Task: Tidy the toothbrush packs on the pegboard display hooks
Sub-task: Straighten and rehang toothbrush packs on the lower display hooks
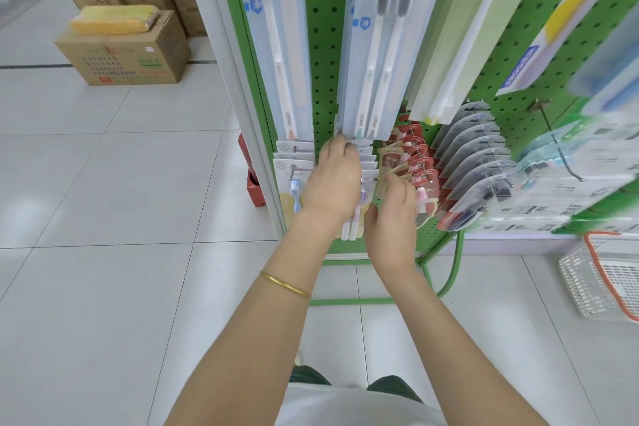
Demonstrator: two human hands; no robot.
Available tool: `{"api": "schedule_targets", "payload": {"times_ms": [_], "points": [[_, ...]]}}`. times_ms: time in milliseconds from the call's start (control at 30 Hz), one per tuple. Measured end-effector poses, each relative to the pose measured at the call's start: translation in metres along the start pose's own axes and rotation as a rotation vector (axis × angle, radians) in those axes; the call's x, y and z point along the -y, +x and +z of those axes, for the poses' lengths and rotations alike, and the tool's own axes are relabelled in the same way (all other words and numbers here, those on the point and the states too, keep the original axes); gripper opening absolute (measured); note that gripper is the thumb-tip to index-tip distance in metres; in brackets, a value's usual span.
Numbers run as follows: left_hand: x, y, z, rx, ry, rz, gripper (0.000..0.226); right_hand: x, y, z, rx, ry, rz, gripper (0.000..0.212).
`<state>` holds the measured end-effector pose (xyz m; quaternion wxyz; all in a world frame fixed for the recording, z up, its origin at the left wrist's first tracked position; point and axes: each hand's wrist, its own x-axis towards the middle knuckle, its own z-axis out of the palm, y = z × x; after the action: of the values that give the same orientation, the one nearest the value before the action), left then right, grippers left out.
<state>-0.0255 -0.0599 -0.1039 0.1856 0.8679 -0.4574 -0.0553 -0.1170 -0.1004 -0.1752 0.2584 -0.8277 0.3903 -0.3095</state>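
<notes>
Both arms reach forward and down to the lower rows of the green pegboard (325,28). The left hand (333,183), with a gold bangle (285,284) on its forearm, is seen from the back, its fingers curled over the top edges of the white-card packs (370,164). The right hand (394,211) sits just beside it, thumb spread low, fingertips at the front of the red-card packs (420,162). Whether it pinches a card cannot be told.

The white-card packs are stacked front to back on one hook, card tops fanned in steps. They hang with the long axis vertical. Directly above, a twin-brush pack (380,45) hangs likewise, bristles uppermost.
</notes>
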Motion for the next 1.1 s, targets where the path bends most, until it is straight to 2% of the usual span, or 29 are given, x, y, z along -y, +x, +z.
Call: {"api": "schedule_targets", "payload": {"times_ms": [233, 633, 1100], "points": [[0.003, 0.024, -0.003, 0.111, 0.049, -0.026, 0.042, 0.000, 0.001, -0.011, 0.048, 0.005, 0.019, 0.052], [0.004, 0.025, -0.006, 0.118, 0.035, -0.056, 0.033, -0.001, -0.003, -0.012, 0.054, -0.007, 0.019, 0.053], [0.000, 0.014, -0.003, 0.081, 0.002, -0.108, 0.033, -0.003, -0.010, -0.013, 0.103, -0.019, 0.017, 0.053]]}}
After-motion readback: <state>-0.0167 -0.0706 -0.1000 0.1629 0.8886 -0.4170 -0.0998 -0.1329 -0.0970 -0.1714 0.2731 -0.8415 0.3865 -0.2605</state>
